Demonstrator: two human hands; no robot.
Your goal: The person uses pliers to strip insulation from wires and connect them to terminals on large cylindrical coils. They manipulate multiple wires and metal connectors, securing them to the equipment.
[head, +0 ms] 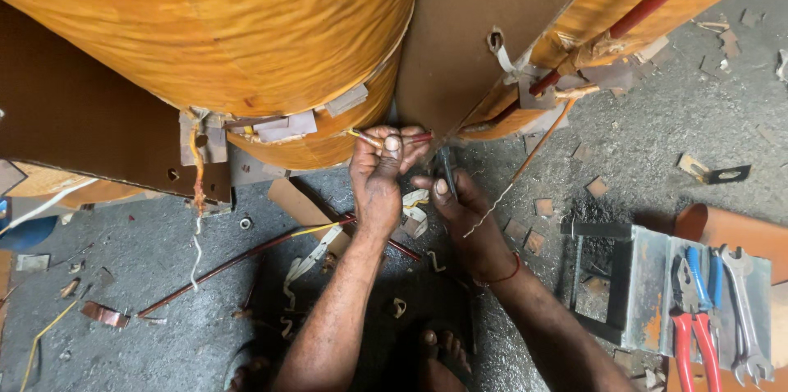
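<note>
Wire: thin yellow-and-red lead (369, 138), at the foot of the orange wrapped coil (222, 22).
Left hand: (379, 174) pinches the wire.
Right hand: (460, 211) closed round a dark tool (447, 164).
Nearby: red-handled pliers (694, 334) in a metal toolbox (648, 289).

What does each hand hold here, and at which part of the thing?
The left hand pinches thin wire leads near their ends, between thumb and fingers. The right hand grips a dark tool, apparently by its handle; its kind cannot be told.
</note>
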